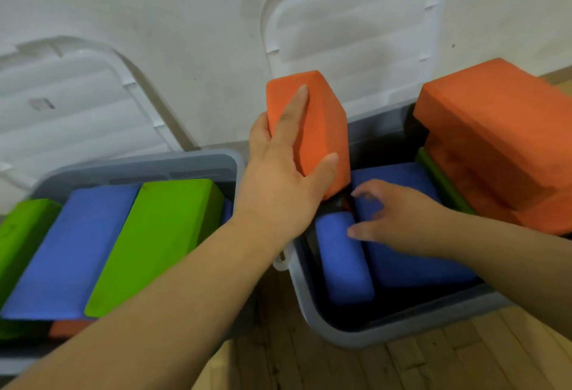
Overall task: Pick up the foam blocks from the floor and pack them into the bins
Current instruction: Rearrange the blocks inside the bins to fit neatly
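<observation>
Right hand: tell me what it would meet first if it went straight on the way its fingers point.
The right hand points left over the blue blocks. Likely first: the orange block held by the left hand, though depth is unclear.

Two bins side by side before wall; blocks inside both.
</observation>
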`<control>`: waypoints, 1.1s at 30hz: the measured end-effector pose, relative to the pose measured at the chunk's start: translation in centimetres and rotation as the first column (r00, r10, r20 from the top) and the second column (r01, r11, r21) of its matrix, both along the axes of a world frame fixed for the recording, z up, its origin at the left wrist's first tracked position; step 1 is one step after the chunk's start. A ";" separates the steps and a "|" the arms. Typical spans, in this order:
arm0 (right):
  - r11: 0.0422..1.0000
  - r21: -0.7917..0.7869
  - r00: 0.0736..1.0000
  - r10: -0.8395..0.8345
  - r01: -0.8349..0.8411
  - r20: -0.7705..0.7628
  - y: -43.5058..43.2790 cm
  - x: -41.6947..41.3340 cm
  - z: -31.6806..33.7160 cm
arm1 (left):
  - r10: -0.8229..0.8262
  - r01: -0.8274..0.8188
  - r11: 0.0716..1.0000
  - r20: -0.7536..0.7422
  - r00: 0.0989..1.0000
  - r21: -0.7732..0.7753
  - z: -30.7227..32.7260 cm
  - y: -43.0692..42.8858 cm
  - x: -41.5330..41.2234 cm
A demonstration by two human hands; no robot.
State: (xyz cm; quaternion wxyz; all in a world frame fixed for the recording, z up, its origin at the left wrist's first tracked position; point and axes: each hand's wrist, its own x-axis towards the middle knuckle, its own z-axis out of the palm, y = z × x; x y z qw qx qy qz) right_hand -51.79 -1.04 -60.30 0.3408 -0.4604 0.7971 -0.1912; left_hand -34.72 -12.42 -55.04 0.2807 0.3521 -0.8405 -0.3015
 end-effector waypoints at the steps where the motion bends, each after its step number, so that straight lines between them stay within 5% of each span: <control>1: 0.994 0.071 0.996 0.085 -0.082 -0.039 0.2 0.4 -0.8 | -0.007 0.007 1.000 0.029 1.000 -0.004 0.1 0.2 0.0; 7: 0.912 0.242 0.878 0.391 -0.331 -0.275 0.7 3.5 -4.1 | -0.004 0.014 0.999 0.187 0.982 -0.050 0.7 0.7 0.3; 16: 0.884 0.194 0.872 0.458 -0.426 -0.171 1.3 3.0 -5.1 | 0.080 -0.079 0.997 0.198 0.977 -0.012 2.5 0.6 1.1; 33: 0.885 0.189 0.869 0.458 -0.426 -0.186 1.2 2.0 -5.0 | 0.160 -0.152 0.987 0.467 0.870 -0.054 1.7 -0.7 0.3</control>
